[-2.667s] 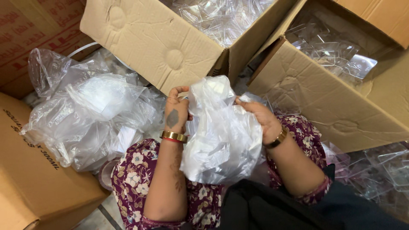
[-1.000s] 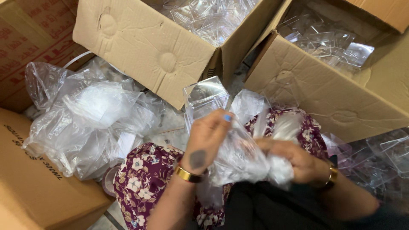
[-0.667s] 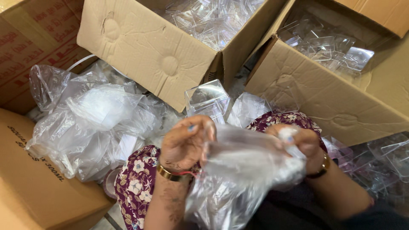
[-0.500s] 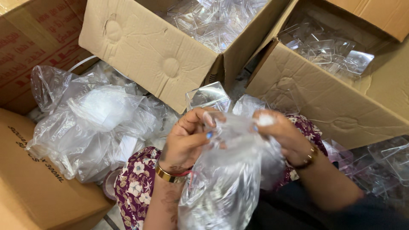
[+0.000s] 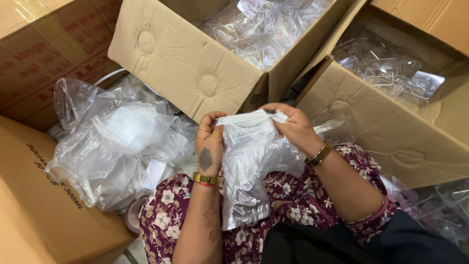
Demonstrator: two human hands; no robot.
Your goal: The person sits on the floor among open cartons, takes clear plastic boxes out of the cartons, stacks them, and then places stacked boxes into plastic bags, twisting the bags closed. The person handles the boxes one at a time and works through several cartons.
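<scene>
Head view, looking down: both hands hold a clear plastic bag point(image 5: 249, 166) by its top edge, above a lap in purple flowered cloth. Left hand point(image 5: 210, 142) has its grip closed on the bag's left corner; right hand point(image 5: 290, 124) pinches the bunched right corner. Beyond the bag stand two open brown cardboard boxes point(image 5: 195, 63), both filled with clear plastic trays point(image 5: 264, 29). Left of the bag lies a heap of crumpled clear bags point(image 5: 117, 146), beside another brown box point(image 5: 44, 215) with dark lettering on its side.
</scene>
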